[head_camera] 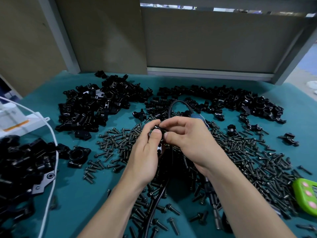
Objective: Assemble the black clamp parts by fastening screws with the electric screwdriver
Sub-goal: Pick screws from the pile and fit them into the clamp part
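Note:
Over the middle of the teal table (82,194), my left hand (147,148) grips a black clamp part (159,146), thumb pressed on its top. My right hand (185,134) meets it from the right, its fingertips pinching at the top of the same part; a small screw seems to sit there, though the fingers hide it. A wide scatter of dark screws (240,160) lies under and around both hands. The electric screwdriver (213,201) rests on the table beneath my right forearm, its black cable (154,206) running between my arms.
Piles of black clamp parts lie at the back left (96,107), back right (231,102) and near left (22,162). A white cord (51,169) crosses the left side by a white box (15,117). A green device (307,194) sits at the right edge. Grey panels wall the back.

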Motion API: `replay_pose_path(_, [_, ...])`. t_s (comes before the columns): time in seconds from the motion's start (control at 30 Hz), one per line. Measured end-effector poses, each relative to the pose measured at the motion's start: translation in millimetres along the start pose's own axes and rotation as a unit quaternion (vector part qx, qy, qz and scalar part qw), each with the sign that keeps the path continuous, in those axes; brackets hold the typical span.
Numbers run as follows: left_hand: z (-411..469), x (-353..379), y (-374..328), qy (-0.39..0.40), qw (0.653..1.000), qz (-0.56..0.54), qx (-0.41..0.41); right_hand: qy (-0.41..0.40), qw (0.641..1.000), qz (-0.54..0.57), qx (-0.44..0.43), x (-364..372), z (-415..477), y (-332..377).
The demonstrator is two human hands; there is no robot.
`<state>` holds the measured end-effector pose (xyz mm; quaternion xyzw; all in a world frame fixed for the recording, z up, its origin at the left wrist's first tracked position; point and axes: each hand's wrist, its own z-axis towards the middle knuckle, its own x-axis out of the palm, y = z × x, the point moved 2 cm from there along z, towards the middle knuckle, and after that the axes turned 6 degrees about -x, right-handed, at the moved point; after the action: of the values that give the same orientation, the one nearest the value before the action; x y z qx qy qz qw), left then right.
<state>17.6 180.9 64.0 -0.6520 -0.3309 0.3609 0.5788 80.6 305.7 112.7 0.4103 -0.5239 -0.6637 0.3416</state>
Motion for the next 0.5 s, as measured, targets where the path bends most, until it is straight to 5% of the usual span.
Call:
replay_pose_path(0.27, [-5.0,-2.8,-7.6,0.08,0.997,0.019,0.01,0.014,0.998,0.058,-0.006,-8.7,1.1,0.5])
replay_pose_path(0.5, [-3.4,-4.8,-3.6,0.071,0.996,0.045,0.029,0.052,0.993,0.102,0.004,-11.2,1.8,-1.4])
